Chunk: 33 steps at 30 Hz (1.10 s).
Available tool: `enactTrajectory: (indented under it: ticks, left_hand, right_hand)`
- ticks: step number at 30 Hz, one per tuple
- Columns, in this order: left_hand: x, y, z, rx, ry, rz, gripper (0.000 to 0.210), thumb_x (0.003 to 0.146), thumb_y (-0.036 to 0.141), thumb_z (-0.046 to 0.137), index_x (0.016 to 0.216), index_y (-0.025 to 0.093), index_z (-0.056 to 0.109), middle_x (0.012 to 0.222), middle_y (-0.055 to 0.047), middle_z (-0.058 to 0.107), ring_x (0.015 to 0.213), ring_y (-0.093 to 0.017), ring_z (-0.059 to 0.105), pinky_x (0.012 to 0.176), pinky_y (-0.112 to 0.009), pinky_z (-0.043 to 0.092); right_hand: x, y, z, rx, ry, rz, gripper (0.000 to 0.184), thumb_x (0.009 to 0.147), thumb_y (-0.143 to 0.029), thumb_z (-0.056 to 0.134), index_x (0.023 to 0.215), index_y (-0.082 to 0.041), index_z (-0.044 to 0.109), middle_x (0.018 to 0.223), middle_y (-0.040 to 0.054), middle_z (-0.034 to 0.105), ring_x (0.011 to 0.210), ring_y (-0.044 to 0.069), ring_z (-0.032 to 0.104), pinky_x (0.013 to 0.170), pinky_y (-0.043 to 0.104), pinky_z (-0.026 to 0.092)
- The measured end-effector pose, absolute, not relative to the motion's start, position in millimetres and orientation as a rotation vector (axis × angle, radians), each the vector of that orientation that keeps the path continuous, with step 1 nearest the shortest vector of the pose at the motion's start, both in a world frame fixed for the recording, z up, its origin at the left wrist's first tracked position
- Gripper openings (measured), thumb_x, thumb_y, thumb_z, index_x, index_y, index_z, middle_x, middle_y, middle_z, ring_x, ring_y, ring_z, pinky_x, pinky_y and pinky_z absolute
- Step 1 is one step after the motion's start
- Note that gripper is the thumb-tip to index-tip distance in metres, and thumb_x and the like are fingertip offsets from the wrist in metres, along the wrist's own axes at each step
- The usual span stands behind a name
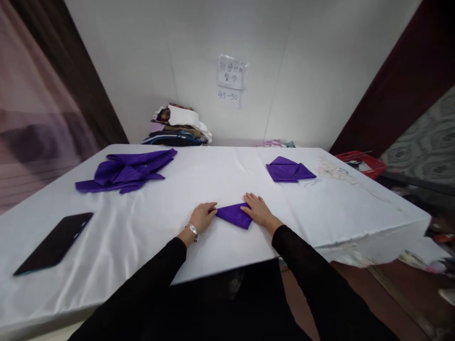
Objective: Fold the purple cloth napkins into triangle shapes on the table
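Observation:
A purple cloth napkin (234,215), folded into a narrow triangle, lies flat on the white-covered table (213,255) close to its front edge. My left hand (204,216) pinches the pointed left corner between thumb and fingers. On the wider right end rests my right hand (258,209), fingers stretched out and pressing the fabric down, thumb apart. Farther back on the right sit folded purple napkins (288,169). A loose heap of purple cloths (130,170) is spread at the back left.
A dark flat board or folder (55,244) lies at the front left. Folded clothes (179,127) are stacked behind the table. Loose pale threads (334,171) lie at the right, near a red basket (366,163). A handwritten sign (232,73) hangs on the wall.

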<state>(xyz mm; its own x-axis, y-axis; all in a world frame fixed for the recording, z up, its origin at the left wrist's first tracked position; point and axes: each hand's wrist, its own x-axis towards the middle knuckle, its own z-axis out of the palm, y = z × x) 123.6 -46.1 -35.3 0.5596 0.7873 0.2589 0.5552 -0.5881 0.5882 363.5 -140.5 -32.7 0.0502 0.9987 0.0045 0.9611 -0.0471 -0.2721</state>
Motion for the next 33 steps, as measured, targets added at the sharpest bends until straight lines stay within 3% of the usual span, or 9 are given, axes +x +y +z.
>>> enactTrajectory:
  ticks: [14, 33]
  left_hand:
    - [120, -29, -40, 2.258, 0.952, 0.789, 0.033, 0.074, 0.043, 0.05, 0.096, 0.025, 0.066, 0.08, 0.001, 0.069, 0.079, -0.019, 0.064, 0.078, -0.033, 0.052]
    - [121, -29, -44, 2.555, 0.934, 0.736, 0.025, 0.083, 0.032, 0.039, 0.084, 0.026, 0.063, 0.085, -0.001, 0.07, 0.088, -0.022, 0.061, 0.098, -0.046, 0.034]
  right_hand:
    - [360, -141, -27, -2.042, -1.997, 0.236, 0.064, 0.09, -0.06, 0.025, 0.14, -0.021, 0.029, 0.148, 0.0088, 0.027, 0.137, 0.023, 0.017, 0.109, 0.047, 0.012]
    - [361, -139, -32, -2.041, -2.006, 0.253, 0.064, 0.09, -0.059, 0.026, 0.141, -0.021, 0.028, 0.149, 0.0083, 0.025, 0.137, 0.023, 0.016, 0.109, 0.047, 0.012]
